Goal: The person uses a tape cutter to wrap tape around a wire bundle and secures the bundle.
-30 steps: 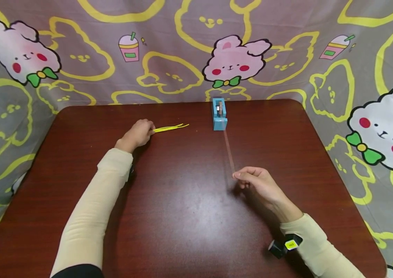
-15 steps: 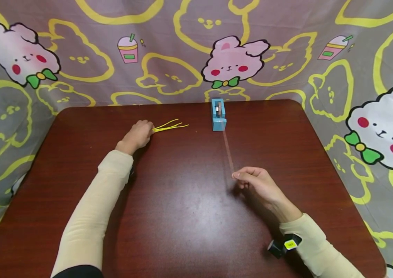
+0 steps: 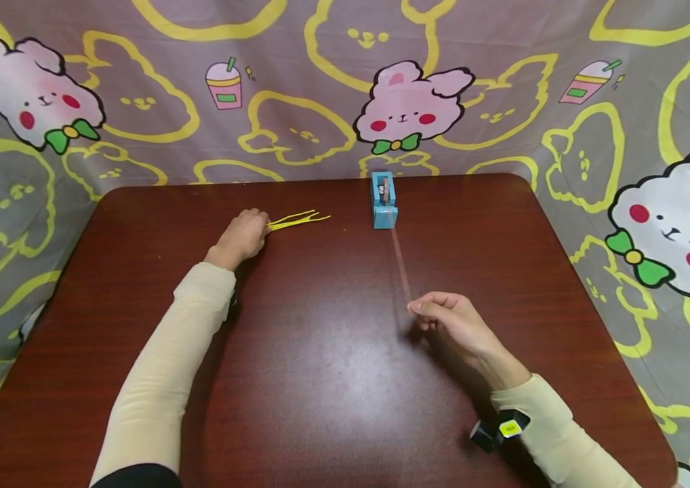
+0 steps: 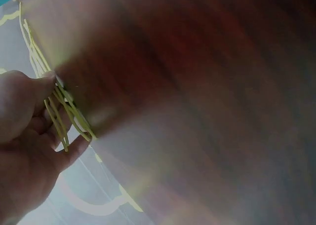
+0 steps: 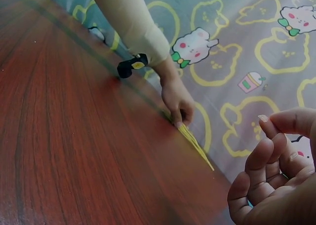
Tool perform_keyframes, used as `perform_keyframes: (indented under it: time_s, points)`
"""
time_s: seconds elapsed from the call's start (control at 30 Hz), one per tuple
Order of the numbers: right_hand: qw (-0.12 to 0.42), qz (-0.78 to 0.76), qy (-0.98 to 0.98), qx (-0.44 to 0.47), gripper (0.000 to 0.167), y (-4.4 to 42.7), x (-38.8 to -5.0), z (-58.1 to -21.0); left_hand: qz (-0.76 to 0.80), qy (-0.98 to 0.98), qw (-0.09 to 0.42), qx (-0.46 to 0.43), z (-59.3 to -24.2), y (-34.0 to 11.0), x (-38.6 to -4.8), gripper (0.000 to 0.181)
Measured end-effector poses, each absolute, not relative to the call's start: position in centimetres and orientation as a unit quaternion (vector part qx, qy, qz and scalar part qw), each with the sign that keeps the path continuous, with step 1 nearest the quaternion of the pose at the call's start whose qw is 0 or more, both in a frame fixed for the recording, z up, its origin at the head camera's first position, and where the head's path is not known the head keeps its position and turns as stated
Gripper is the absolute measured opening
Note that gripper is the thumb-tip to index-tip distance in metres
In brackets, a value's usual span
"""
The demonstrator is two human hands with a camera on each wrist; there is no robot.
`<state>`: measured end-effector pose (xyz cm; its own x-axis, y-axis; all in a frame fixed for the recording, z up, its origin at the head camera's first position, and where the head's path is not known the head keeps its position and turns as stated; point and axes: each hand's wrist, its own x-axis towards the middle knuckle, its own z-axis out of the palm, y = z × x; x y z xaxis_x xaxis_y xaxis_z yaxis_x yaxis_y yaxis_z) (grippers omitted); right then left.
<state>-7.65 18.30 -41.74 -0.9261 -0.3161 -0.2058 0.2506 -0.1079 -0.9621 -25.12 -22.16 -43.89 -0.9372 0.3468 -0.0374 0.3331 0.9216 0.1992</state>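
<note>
My left hand [image 3: 242, 235] grips a bundle of thin yellow strands [image 3: 296, 220] low over the back left of the table. Their loose ends fan out to the right; whether they are wire or cord I cannot tell. In the left wrist view the strands [image 4: 61, 104] pass between thumb and fingers, some bent back across the fingers. With thumb and forefinger, my right hand [image 3: 457, 325] pinches the end of a clear tape strip [image 3: 402, 264]. It stretches taut from the blue tape dispenser [image 3: 384, 215] at the back. The right wrist view shows the tape's end [image 5: 263, 118] at the fingertips.
A dark red-brown wooden table [image 3: 296, 379] with rounded corners lies beneath both hands. Patterned cloth [image 3: 296, 68] hangs right behind the table's back edge and along its sides. A small black device [image 3: 499, 432] is strapped at the right wrist.
In my left hand, the free ends of the yellow strands have spread from a tight bunch into a fan. Both hands, the tape and the dispenser stay about where they were.
</note>
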Motion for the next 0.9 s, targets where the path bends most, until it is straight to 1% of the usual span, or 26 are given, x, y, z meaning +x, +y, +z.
perform_keyframes:
  time_s: [0.23, 0.4, 0.63, 0.9]
  points:
    - [0.19, -0.745, 0.639, -0.024, 0.025, 18.2, -7.7, -41.7, 0.062, 0.985, 0.045, 0.158, -43.2, -22.1, -24.7, 0.014]
    - [0.191, -0.735, 0.65, -0.026, 0.024, 18.2, -7.8, -41.6, 0.078, 0.983, 0.051, 0.158, -42.8, -22.1, -24.6, 0.015]
    - [0.193, -0.739, 0.645, -0.027, 0.025, 18.1, -7.8, -41.4, 0.103, 0.978, 0.03, 0.178, -42.6, -22.3, -24.6, 0.017]
    - [0.196, -0.752, 0.628, -0.026, 0.027, 17.9, -7.9, -41.2, 0.071, 0.982, 0.052, 0.169, -42.4, -22.6, -24.1, 0.02]
